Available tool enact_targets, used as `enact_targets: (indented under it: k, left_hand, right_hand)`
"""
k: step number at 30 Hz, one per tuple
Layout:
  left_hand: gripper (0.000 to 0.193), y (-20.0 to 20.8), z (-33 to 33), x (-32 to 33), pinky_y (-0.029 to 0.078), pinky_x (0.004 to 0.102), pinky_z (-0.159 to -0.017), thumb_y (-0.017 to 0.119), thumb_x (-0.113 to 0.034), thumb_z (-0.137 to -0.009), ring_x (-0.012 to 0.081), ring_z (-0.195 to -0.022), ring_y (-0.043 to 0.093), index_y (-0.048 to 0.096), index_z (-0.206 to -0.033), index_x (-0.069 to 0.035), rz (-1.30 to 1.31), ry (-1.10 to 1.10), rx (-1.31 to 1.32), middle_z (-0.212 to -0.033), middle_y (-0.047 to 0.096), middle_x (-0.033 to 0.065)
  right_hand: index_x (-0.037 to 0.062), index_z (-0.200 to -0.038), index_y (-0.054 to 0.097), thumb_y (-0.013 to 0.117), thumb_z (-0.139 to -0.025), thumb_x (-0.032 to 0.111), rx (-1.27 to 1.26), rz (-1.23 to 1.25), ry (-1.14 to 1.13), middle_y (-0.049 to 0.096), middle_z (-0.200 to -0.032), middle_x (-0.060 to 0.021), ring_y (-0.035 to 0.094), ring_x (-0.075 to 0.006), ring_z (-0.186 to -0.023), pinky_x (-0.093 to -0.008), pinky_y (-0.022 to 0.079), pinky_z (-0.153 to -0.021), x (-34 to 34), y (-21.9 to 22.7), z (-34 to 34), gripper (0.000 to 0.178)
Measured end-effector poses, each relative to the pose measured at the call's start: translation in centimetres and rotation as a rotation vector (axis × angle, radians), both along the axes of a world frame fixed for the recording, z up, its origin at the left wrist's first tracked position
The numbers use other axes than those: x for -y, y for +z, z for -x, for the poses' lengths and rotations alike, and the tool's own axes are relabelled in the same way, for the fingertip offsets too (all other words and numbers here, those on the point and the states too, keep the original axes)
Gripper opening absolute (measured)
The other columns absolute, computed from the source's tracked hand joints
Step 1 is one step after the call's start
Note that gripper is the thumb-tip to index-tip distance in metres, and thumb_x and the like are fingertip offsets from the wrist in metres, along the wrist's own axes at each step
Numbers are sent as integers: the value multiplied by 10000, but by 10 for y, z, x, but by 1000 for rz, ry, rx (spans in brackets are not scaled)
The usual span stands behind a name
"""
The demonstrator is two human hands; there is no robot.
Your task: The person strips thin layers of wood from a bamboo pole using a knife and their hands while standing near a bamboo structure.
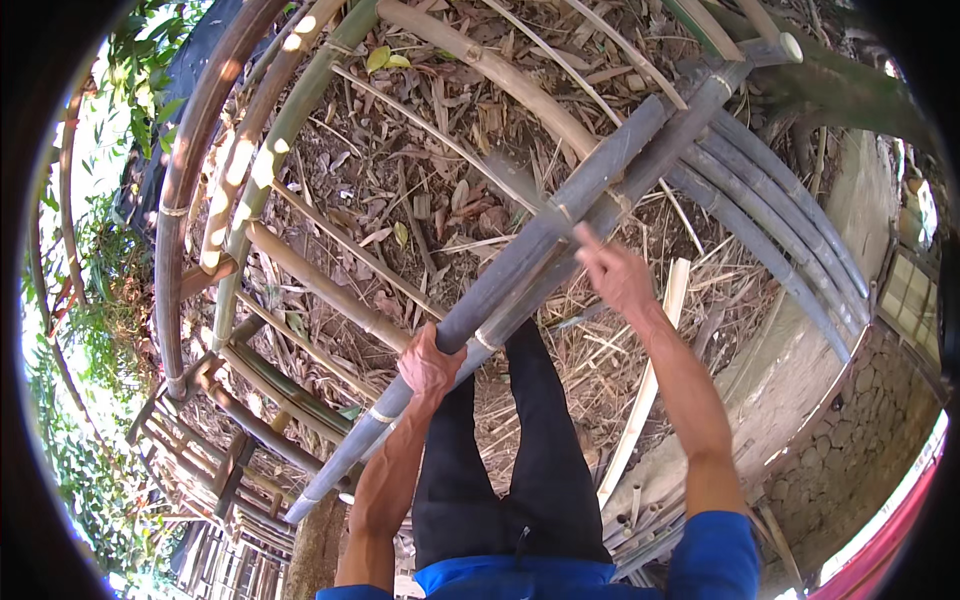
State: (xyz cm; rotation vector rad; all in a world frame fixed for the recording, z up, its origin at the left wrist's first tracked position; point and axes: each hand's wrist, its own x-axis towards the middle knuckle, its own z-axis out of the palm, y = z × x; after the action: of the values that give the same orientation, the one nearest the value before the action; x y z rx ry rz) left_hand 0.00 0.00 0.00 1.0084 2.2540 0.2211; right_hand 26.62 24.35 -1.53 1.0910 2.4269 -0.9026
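My left hand [432, 362] is closed round the near end of a short grey bamboo length [500, 285]. That length lies slantwise along a longer grey bamboo rail [372, 425], which crosses the view from lower left to upper right. My right hand [618, 278] is on the right side of the rail, its fingers curled toward the bamboo. A motion-smeared streak [518, 183] slants across the bamboo from near my right fingers toward the upper left. It may be a long tool in that hand, but its kind cannot be made out.
Bamboo crossbars [340, 300] join the rail to curved poles [235, 250] on the left. Dry leaves [470, 200] cover the ground. Several grey poles [780, 220] lie at the right near a concrete edge [850, 220]. A pale split strip [650, 390] lies near my right forearm.
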Motion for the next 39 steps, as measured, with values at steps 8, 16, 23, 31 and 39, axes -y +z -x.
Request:
enact_targets:
  k: [8,16,23,31,39]
  left_hand:
    - [373,12,-40,27,528,484,-647,858,-222,-636,365,-697,672,556,-806,-84,-44,13,-81,-748,661,127]
    - [369,-5,-24,19,510,472,-695,871,-189,-629,343,-752,668,554,-789,-88,-131,39,-167,-782,659,106]
    - [379,2,-7,24,519,456,-761,867,-195,-627,324,-851,660,595,-868,-87,-51,59,-100,-841,646,98]
    - [865,-10,84,148,405,563,-1033,835,-594,-689,416,-1193,515,592,-1316,-51,32,725,-510,-1261,549,229]
    - [899,-34,169,377,460,500,-999,769,-701,-720,349,-1186,554,527,-1375,-135,-20,2168,205,-1340,552,171]
  right_hand:
    - [376,-1497,532,612,-1028,430,-61,-74,-238,730,-974,-188,717,-320,-765,-416,591,-698,8,39,-21,479]
    - [305,-1493,553,587,-1049,396,-66,-9,-278,701,-850,-183,688,-330,-726,-416,559,-708,-8,38,8,455]
    - [296,-1507,539,584,-1045,410,-8,-144,-120,679,-796,-182,693,-338,-693,-414,529,-662,-20,50,3,478]
    - [108,-1519,512,666,-973,415,54,15,-946,707,-1250,-216,668,-347,-1168,-422,476,-1036,67,73,-63,645]
    - [3,-1332,622,791,-859,202,251,-217,-698,662,-743,-127,630,-226,-567,-378,527,-543,346,63,-223,541]
